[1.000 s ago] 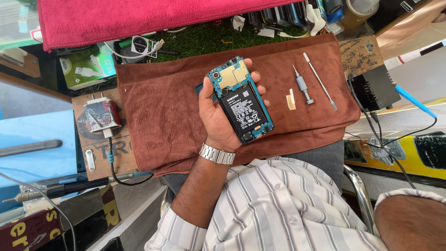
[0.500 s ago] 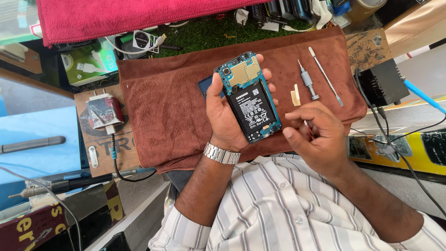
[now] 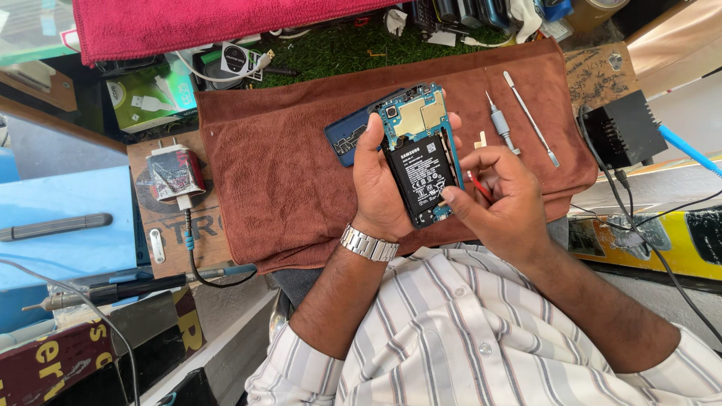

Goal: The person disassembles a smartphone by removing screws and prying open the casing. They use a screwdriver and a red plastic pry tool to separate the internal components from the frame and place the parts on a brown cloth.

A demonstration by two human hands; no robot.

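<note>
The right hand (image 3: 500, 199), a moment ago low beside the opened phone (image 3: 421, 154), has risen to meet it, its thumb tip now pressing the lower corner of the black battery (image 3: 425, 179) while its fingers pinch a thin red tool (image 3: 480, 186) just behind the phone's edge. The left hand (image 3: 380, 188), a metal watch (image 3: 368, 244) on its wrist, grips the phone from beneath, thumb laid along one side and fingertips curled over the other, the exposed circuit board facing up. Beyond the left thumb, the phone's blue back cover (image 3: 347, 137) lies flat on the brown towel (image 3: 286, 173) spread under both hands. Past the right hand's knuckles, a small screwdriver (image 3: 499, 122) and a slim metal pry tool (image 3: 530, 119) rest side by side on the same towel, a tiny pale part (image 3: 481, 140) between them and the phone. Farther beyond the right hand sits a black box (image 3: 620, 131) with trailing cables.
</note>
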